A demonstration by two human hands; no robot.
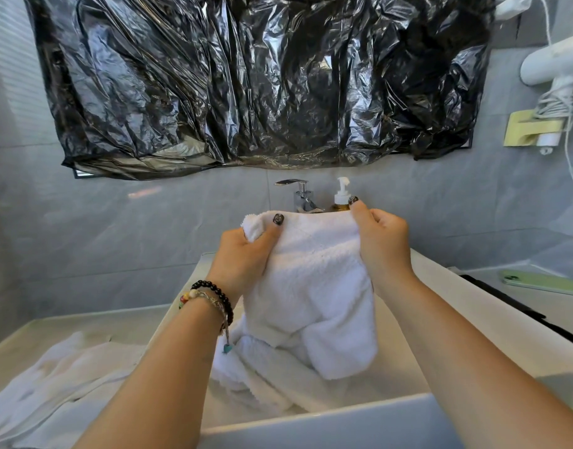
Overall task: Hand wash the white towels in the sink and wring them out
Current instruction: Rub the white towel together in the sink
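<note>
A fluffy white towel (314,286) hangs over the white sink (327,422), lifted by its top edge. My left hand (246,257) grips the towel's upper left corner, thumb on the front. At the upper right corner my right hand (380,241) grips the same edge. The towel's lower folds rest in the basin on more white towel (256,380). Another white towel (55,380) lies crumpled on the counter to the left of the sink.
Behind the towel stand a chrome faucet (299,194) and a pump soap bottle (341,196). Black plastic sheeting (262,79) covers the wall above. A green phone (544,282) lies on the right counter. A white hair dryer (557,66) hangs at the upper right.
</note>
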